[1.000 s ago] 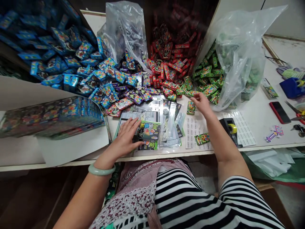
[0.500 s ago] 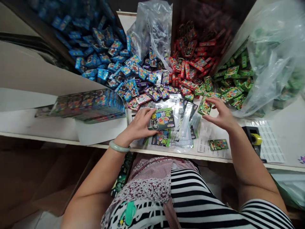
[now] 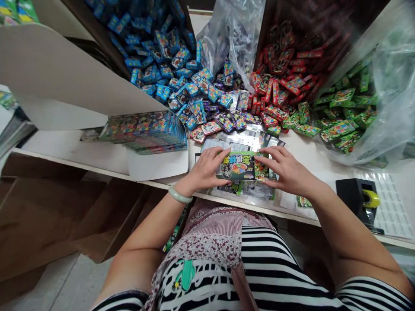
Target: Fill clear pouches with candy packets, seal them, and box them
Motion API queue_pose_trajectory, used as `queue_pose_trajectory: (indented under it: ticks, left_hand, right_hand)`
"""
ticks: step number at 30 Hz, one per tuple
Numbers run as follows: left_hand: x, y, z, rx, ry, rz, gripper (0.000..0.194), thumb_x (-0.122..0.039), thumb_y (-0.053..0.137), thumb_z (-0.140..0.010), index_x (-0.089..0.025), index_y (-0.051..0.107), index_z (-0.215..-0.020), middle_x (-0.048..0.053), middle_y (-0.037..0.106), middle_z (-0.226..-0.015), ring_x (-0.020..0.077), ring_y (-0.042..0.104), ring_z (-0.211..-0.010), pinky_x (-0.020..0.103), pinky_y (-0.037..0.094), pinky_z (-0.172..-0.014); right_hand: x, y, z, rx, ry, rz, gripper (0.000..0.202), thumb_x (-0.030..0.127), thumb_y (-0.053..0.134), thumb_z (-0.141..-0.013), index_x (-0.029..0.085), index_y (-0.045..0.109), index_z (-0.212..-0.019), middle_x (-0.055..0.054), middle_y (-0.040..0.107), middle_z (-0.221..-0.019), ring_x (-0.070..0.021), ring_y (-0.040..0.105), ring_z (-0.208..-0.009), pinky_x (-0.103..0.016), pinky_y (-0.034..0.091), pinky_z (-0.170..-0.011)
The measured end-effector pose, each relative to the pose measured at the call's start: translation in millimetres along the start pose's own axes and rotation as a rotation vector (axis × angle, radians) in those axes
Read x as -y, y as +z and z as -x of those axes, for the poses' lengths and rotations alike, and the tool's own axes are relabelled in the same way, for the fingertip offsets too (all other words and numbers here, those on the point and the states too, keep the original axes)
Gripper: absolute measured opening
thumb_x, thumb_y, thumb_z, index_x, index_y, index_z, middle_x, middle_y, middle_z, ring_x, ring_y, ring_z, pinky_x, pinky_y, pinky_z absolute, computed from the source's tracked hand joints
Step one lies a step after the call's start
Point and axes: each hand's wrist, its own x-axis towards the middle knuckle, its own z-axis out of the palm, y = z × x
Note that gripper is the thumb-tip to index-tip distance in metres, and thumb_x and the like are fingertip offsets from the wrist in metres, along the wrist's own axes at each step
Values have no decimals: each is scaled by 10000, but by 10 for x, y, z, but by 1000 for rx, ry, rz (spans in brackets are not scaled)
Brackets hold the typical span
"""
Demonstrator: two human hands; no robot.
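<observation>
My left hand [image 3: 210, 167] is closed around the left end of a flat black-and-green printed packet [image 3: 239, 166], thumb along the near edge and fingers along the far edge. My right hand [image 3: 287, 169] pinches a small green candy box [image 3: 261, 166] against the packet's right end. Whether the box is partly inside the packet, I cannot tell. Beneath both hands lies a pile of clear-and-black flat packets [image 3: 251, 137], partly covered by my fingers.
Blue boxes [image 3: 175, 65], red boxes [image 3: 282, 80] and green boxes [image 3: 343, 101] are heaped along the back, with a plastic bag [image 3: 240, 34] between. Stacked printed packs [image 3: 145, 129] stand left. A black tape dispenser [image 3: 353, 196] and label sheet [image 3: 385, 194] lie right.
My right hand has carried the green box leftward to the right end of the packet in my left hand. The camera view has shifted, so the bench appears further right.
</observation>
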Motion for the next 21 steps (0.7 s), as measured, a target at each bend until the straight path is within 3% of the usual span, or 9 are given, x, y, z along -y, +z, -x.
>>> queue_pose_trajectory:
  ticks: [4,7,10,15,18,21]
  left_hand:
    - [-52,58,17,7,27,49,982,-581,738,-752,-181,288,-1528,172,479,-1327,345,494,-1237,501,443,-1055]
    - [-70,87,28,-36,-11,90,1006,-585,760,-732,-191,285,-1526,167,479,-1316,340,505,-1226,501,452,-1051]
    - [-79,103,39,-76,-67,84,1014,-587,765,-724,-205,281,-1530,162,478,-1320,347,497,-1235,516,440,-1068]
    - [-89,123,65,-86,-66,60,994,-581,749,-740,-173,294,-1524,171,491,-1296,344,506,-1207,515,452,-1057]
    - [-92,95,110,-100,-95,50,992,-583,746,-746,-175,292,-1529,170,492,-1302,349,502,-1219,516,450,-1064]
    - [-100,58,150,-110,-107,23,996,-600,745,-744,-183,292,-1528,168,493,-1297,348,514,-1213,510,464,-1054]
  right_hand:
    - [-8,21,-59,8,-18,-114,835,465,707,-837,344,276,-1541,-144,445,-1460,-349,456,-1344,-581,454,-1076]
    - [-22,79,-98,-131,8,-203,897,572,703,-805,334,252,-1544,-144,471,-1441,-340,468,-1348,-560,445,-1092]
    - [47,190,-97,-204,68,-239,726,549,638,-867,360,340,-1502,-111,631,-1261,-329,554,-1243,-576,447,-1063]
    - [90,390,-127,-233,171,-350,427,454,526,-953,344,540,-1364,-90,666,-1276,-305,567,-1267,-604,346,-1131]
    - [-296,381,-284,-411,382,-435,352,446,510,-949,291,624,-1243,-67,729,-1108,-263,668,-1075,-503,463,-1044]
    - [-951,273,-521,-566,616,-222,314,439,551,-895,219,691,-1070,-100,721,-1085,-288,647,-1061,-488,481,-993]
